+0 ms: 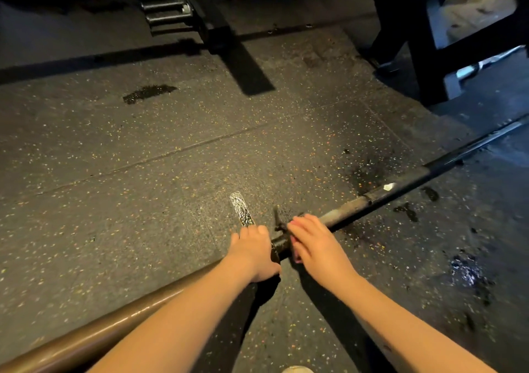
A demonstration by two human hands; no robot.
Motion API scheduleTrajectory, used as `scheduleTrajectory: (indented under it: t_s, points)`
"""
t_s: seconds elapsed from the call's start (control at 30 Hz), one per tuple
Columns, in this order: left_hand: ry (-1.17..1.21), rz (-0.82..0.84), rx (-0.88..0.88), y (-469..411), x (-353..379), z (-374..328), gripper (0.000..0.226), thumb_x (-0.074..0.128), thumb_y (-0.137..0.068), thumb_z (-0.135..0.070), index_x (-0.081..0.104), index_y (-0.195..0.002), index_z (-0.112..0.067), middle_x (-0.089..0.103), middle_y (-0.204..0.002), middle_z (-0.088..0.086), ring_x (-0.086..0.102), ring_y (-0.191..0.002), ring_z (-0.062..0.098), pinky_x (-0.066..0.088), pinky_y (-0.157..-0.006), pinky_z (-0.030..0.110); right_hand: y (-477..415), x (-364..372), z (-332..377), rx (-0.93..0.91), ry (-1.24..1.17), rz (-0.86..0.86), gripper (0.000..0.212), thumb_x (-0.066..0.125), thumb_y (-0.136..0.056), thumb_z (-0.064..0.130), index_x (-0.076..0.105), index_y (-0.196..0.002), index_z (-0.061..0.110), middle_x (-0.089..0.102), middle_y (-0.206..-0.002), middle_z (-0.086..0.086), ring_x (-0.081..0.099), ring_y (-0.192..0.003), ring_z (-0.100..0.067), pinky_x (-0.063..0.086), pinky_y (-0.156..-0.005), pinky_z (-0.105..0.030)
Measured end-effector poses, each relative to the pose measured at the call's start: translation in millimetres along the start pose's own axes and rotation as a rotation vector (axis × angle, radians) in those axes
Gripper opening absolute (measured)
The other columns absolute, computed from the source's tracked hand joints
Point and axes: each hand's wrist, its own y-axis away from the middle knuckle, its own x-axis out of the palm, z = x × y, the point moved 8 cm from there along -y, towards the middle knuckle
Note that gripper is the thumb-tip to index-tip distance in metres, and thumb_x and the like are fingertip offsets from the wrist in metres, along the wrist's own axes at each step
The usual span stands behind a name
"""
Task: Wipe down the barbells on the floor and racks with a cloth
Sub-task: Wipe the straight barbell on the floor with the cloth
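barbell [350, 208] on floor [143, 157] | left hand [253, 253] curled over its collar | right hand [313, 245] clasping dark cloth [279, 226] round shaft | white sticker [388, 186] unreadable

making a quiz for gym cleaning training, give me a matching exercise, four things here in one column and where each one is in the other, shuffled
1 left hand
2 right hand
3 silver strip
4 shiny puddle

a on the floor at the far right
b curled over the thin shaft
c flat on the floor just beyond the hands
d on the end of the brown sleeve

Pairs: 1-d, 2-b, 3-c, 4-a
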Motion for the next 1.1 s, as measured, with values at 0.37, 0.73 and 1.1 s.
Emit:
scheduleTrajectory:
  t_s: [0.37, 0.73, 1.1]
  points:
    - [-0.083, -0.368, -0.003, 27.1, 7.8, -17.5, 0.059, 0.057, -0.087, -0.046, 0.035, -0.126, -0.008, 0.041, -0.123, 0.008, 0.039, -0.113, 0.026, 0.034, -0.094, 0.035, 0.4, 0.0, -36.3, 0.128, 0.101, 0.166, 0.041, 0.039, -0.097, 0.025, 0.059, -0.126, 0.004, 0.055, -0.133, -0.013, 0.043, -0.13, -0.039, 0.027, -0.114, -0.045]
    - [-0.136, -0.506, 0.025, 32.7, 10.2, -19.3, 0.059, 0.053, -0.082, -0.062, 0.046, -0.111, -0.011, 0.047, -0.107, 0.005, 0.045, -0.1, 0.026, 0.034, -0.084, 0.038, -0.3, -13.0, -42.0, 0.163, 0.086, -0.116, 0.035, 0.039, -0.091, 0.023, 0.068, -0.087, 0.004, 0.061, -0.098, -0.009, 0.057, -0.095, -0.031, 0.04, -0.088, -0.041]
    - [0.057, -0.439, 0.052, 19.8, 11.5, -11.8, 0.061, 0.05, -0.086, -0.058, 0.038, -0.125, -0.013, 0.04, -0.123, 0.001, 0.036, -0.117, 0.023, 0.026, -0.1, 0.035, -3.3, -13.7, -81.0, 0.283, 0.054, -0.129, 0.037, 0.041, -0.09, 0.027, 0.071, -0.09, 0.005, 0.06, -0.105, -0.01, 0.056, -0.098, -0.03, 0.044, -0.091, -0.043]
